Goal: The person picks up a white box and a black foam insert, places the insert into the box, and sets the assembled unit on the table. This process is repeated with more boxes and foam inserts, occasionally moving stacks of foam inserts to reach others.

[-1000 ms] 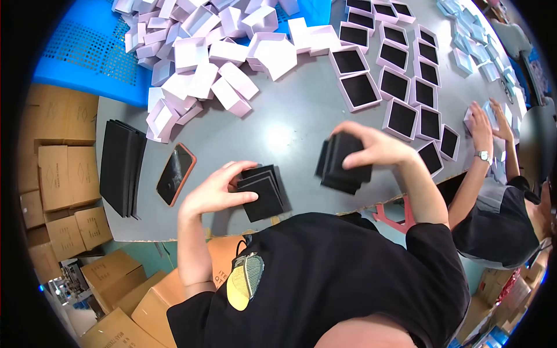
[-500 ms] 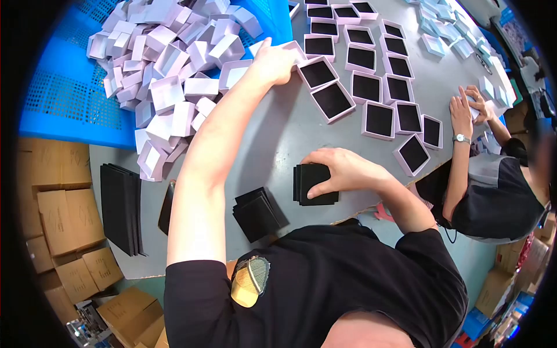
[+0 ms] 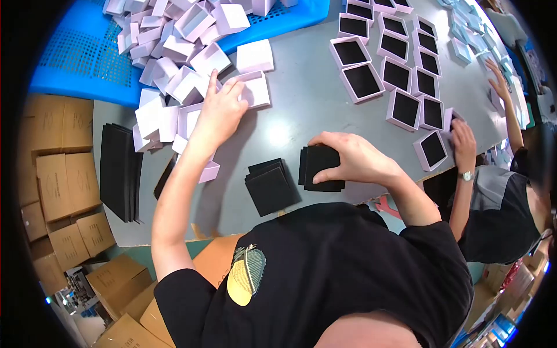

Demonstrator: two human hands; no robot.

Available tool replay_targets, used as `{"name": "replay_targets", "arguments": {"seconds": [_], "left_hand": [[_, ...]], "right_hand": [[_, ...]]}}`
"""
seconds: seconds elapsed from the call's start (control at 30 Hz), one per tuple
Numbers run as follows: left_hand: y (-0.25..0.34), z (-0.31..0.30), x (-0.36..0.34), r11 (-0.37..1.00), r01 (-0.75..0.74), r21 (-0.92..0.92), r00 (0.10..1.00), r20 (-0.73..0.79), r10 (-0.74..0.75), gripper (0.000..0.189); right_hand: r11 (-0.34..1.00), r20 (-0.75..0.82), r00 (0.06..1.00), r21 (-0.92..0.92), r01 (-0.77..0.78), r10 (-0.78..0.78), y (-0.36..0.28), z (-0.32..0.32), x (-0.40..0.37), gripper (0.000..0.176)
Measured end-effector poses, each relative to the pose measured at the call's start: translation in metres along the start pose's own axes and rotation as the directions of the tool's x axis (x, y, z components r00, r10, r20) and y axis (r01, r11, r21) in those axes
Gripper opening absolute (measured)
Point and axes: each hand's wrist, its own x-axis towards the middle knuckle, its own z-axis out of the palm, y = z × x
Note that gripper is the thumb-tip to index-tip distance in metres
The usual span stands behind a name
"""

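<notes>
Two uneven stacks of black pads (image 3: 270,188), side by side, pale boxes (image 3: 187,86) heaped

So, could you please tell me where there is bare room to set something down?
On the table, the widest bare patch lies between the loose pale boxes and the rows of black-lined boxes, beyond the right hand; it narrows between that hand and the rows. Crowded: the upper left, where pale boxes heap at the blue basket, and the rows themselves.

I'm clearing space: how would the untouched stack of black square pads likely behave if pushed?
That stack of black square pads would probably slide apart, since its edges are misaligned and no band shows. The pads seem fairly stiff, judging by their straight edges. Rolling looks unlikely: they lie flat.
</notes>
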Motion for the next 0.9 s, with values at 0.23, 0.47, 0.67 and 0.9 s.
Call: {"name": "replay_targets", "arguments": {"seconds": [0.23, 0.47, 0.67, 0.9], "left_hand": [[0.057, -0.01, 0.012, 0.781, 0.097, -0.617, 0.985, -0.052, -0.163, 0.011], [0.065, 0.027, 0.031, 0.526, 0.057, -0.849, 0.928, -0.149, -0.341, 0.079], [0.075, 0.038, 0.039, 0.357, 0.074, -0.931, 0.925, -0.069, -0.374, 0.114], [0.083, 0.04, 0.045, 0.301, 0.081, -0.95, 0.91, -0.053, -0.411, 0.116]], "right_hand": [[0.986, -0.212, 0.977, -0.164, -0.001, -0.034, -0.006, -0.004, -0.022, 0.037], [0.987, -0.266, 0.963, 0.136, 0.091, -0.052, -0.004, -0.019, -0.012, 0.015], [1.0, -0.475, 0.88, -0.004, -0.008, 0.005, 0.022, -0.071, 0.07, 0.013], [0.882, -0.29, 0.899, -0.435, 0.182, -0.328, 0.047, -0.045, 0.112, 0.012]]}}
